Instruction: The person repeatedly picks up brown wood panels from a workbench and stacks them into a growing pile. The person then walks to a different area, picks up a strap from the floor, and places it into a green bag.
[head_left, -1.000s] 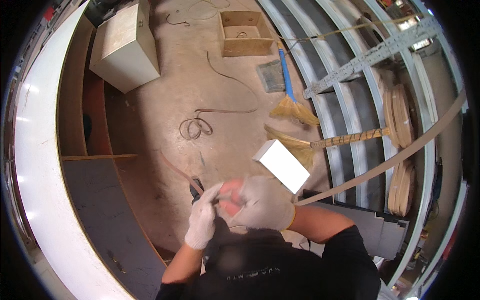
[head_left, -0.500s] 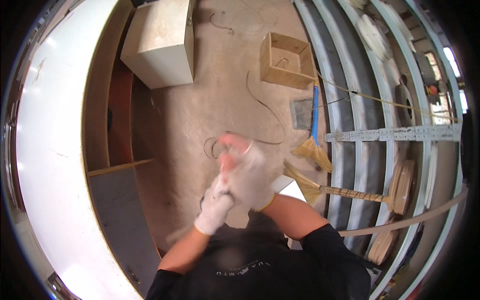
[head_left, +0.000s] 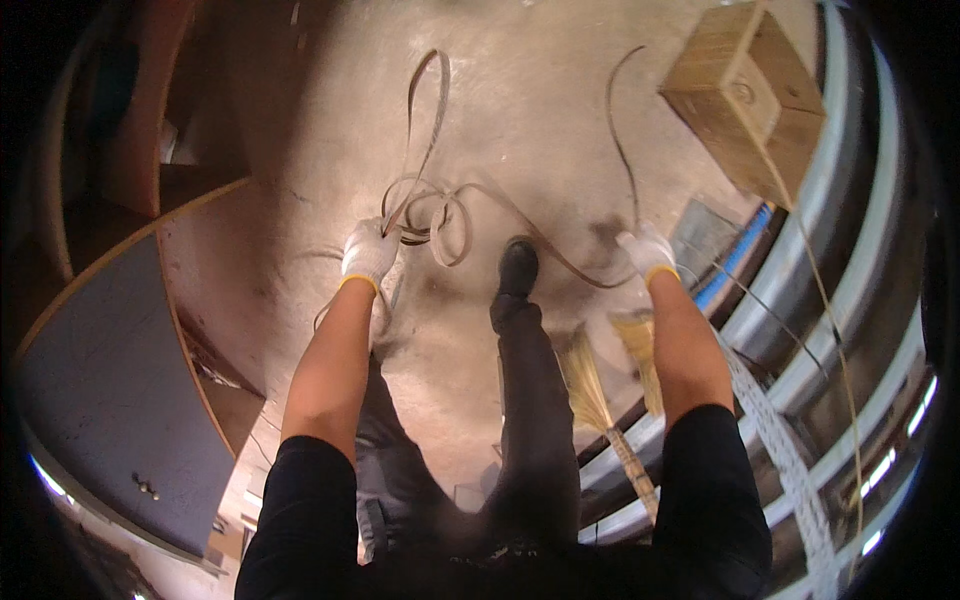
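My hands are spread apart low over the floor, both in white gloves with yellow cuffs. A long, thin brown edging strip (head_left: 467, 230) lies in loose loops between them. In my left hand (head_left: 368, 252), closed, is a part of the strip, and one tall loop rises away beyond the fingers. My right hand (head_left: 645, 250) is closed around the strip's other stretch, which sags between the hands and runs on past the right one as a curved tail. The right fingers are somewhat blurred.
At the left stands a cabinet with a grey panel (head_left: 130, 390). A wooden box (head_left: 745, 95) sits far right beside metal rack rails (head_left: 850, 200). Straw brooms (head_left: 590, 390) and a blue broom handle (head_left: 735, 262) lie near my right arm. My black shoe (head_left: 518, 268) is beside the loops.
My hands were together in front of me; now they are apart and lower, holding the strip lifted from the floor. The view has turned and moved nearer the floor.
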